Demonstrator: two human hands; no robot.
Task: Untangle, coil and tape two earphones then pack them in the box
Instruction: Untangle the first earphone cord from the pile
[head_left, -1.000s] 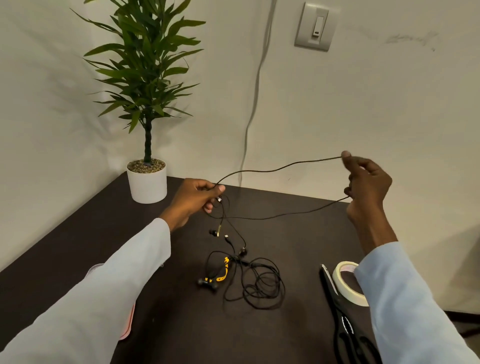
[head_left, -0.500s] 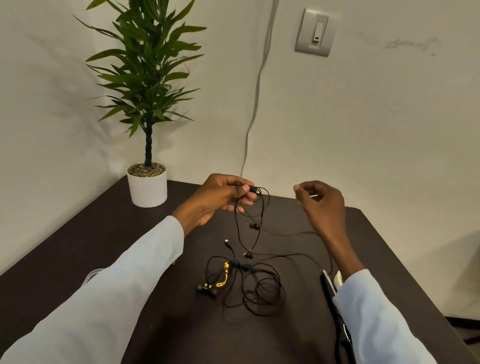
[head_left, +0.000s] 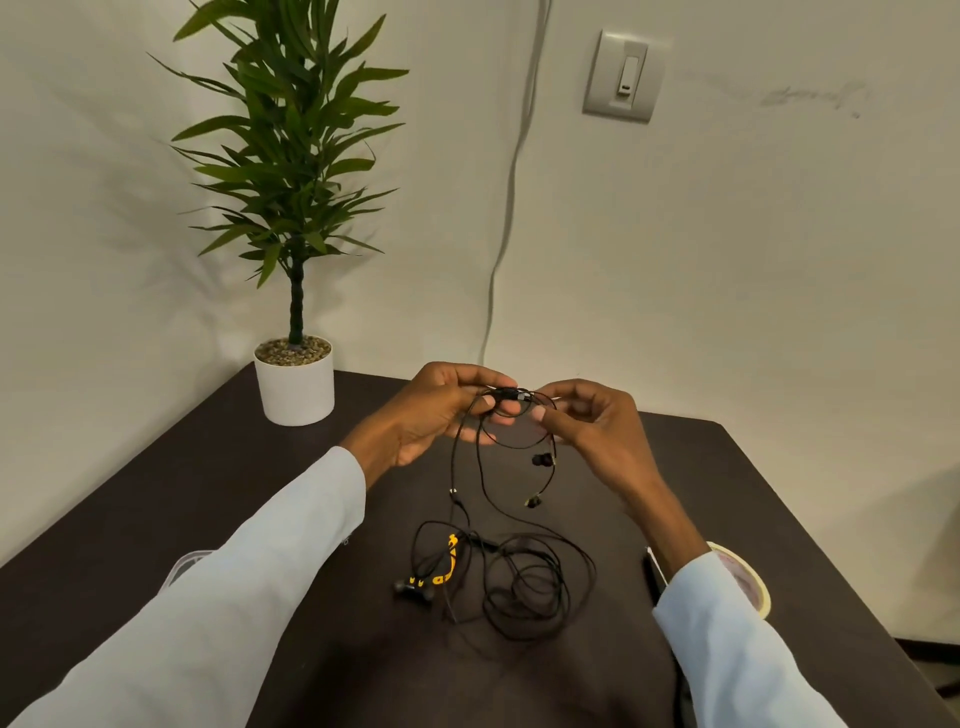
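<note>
My left hand (head_left: 431, 410) and my right hand (head_left: 597, 426) meet above the dark table (head_left: 182, 493), both pinching loops of a black earphone cable (head_left: 511, 396). Two earbuds (head_left: 540, 460) dangle from those loops below my right fingers. The cable runs down to a tangled heap of black wire (head_left: 524, 582) on the table, where a second earphone with a yellow-marked piece (head_left: 449, 564) lies. A roll of white tape (head_left: 743, 577) rests by my right sleeve. A clear plastic box (head_left: 182, 566) peeks out from under my left sleeve, mostly hidden.
A potted green plant (head_left: 295, 382) in a white pot stands at the table's back left corner. Black scissors (head_left: 655, 577) lie beside the tape, largely covered by my right arm. A wall switch (head_left: 625, 76) and a wall cable (head_left: 506, 208) are behind.
My hands were spread wide apart with the cable stretched between them; they have come together, and the cable now hangs in loops from both hands.
</note>
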